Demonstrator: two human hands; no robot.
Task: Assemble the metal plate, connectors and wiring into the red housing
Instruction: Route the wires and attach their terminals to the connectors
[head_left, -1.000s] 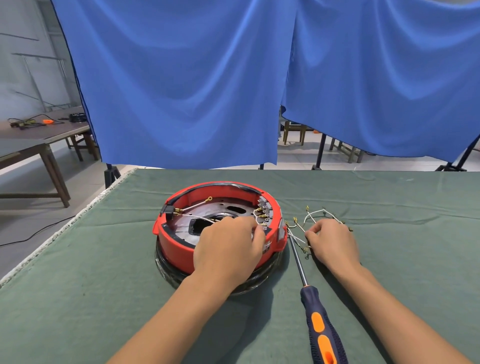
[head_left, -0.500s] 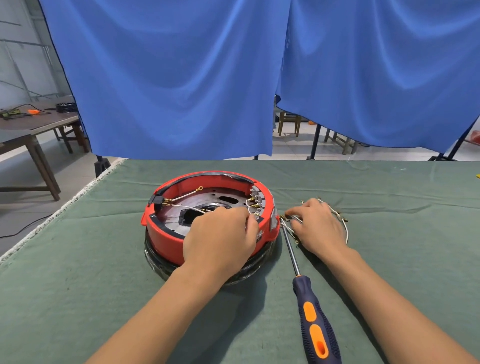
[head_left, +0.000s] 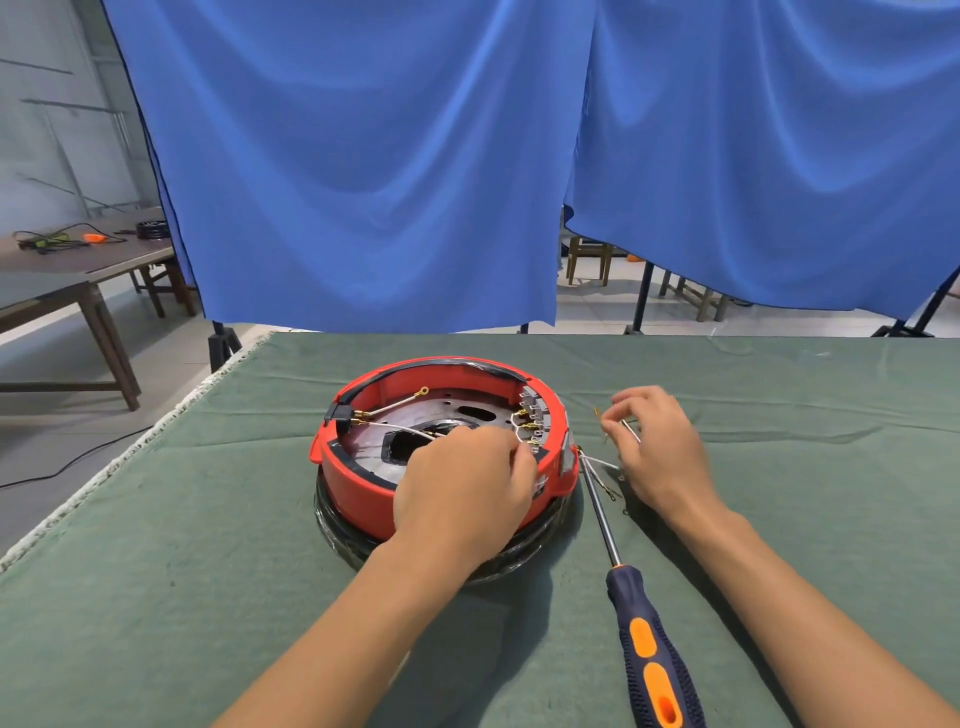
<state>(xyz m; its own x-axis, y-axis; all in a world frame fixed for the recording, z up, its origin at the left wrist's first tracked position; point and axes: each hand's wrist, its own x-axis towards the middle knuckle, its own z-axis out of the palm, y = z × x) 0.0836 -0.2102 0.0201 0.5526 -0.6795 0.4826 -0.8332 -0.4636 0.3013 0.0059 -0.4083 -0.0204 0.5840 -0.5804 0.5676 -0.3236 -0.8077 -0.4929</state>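
The round red housing (head_left: 363, 475) sits on a dark ring in the middle of the green-covered table. A metal plate (head_left: 447, 410) lies inside it, with white wires and brass connectors (head_left: 524, 415) along its right inner wall. My left hand (head_left: 462, 488) rests over the housing's near right side, its fingers curled at a white wire inside. My right hand (head_left: 660, 452) is just right of the housing, lifted off the cloth, pinching a thin white wire with brass terminals (head_left: 600, 418). More loose wires (head_left: 605, 480) lie under it.
A screwdriver (head_left: 644, 639) with a blue and orange handle lies near my right forearm, its shaft pointing toward the housing. Blue curtains (head_left: 363, 156) hang behind the table. A wooden table (head_left: 78, 291) stands at the far left, past the table's left edge.
My right hand has risen from the pile of loose wires with one wire pinched in its fingers. My left hand stays on the housing. The camera has shifted slightly.
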